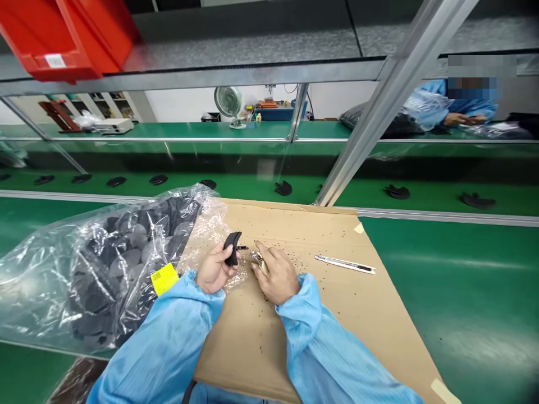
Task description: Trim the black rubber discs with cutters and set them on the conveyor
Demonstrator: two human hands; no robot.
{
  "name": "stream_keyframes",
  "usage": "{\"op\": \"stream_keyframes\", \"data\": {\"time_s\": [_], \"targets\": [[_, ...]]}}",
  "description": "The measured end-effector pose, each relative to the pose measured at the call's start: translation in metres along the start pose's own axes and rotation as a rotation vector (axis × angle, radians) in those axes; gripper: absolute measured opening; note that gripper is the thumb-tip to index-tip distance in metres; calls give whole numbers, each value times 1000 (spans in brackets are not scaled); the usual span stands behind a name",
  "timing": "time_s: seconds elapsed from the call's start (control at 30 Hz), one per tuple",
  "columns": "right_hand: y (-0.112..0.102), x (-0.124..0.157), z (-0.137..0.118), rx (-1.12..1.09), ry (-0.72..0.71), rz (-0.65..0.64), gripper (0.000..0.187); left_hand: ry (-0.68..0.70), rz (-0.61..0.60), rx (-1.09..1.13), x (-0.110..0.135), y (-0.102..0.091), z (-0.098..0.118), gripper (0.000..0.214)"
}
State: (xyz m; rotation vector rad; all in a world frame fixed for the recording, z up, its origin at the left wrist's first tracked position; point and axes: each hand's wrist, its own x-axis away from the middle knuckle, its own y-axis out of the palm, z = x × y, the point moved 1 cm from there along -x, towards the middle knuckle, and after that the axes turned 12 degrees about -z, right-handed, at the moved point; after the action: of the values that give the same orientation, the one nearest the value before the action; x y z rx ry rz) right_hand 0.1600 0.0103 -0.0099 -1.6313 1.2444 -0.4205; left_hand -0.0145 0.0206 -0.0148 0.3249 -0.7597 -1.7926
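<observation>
My left hand (214,268) grips a curved black plastic part (231,248) between thumb and fingers, above the cardboard sheet (337,320). A thin dark stub sticks out from the part's right side. Just right of it, my right hand (278,273) is closed around a small metal hand tool (257,259), apparently nippers, whose jaws point toward the part. My palm and fingers hide most of the tool. A slim craft knife (345,264) lies on the cardboard to the right of that hand, among scattered black crumbs.
A clear plastic bag (138,241) full of dark rounded parts, with a yellow label (164,279), lies at my left. More black parts (283,188) rest along the green strip behind. A metal post (374,112) slants up at right. A red bin (63,39) hangs upper left. Another person's hands (463,119) work far right.
</observation>
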Motion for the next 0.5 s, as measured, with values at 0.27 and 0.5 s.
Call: {"op": "stream_keyframes", "data": {"time_s": [0.27,0.5], "targets": [[1,0,1,27,-12,9,44,-1,-30,6,0,0,-1,35],[1,0,2,71,-5,-12,43,6,-35,-8,2,1,-1,38]]}}
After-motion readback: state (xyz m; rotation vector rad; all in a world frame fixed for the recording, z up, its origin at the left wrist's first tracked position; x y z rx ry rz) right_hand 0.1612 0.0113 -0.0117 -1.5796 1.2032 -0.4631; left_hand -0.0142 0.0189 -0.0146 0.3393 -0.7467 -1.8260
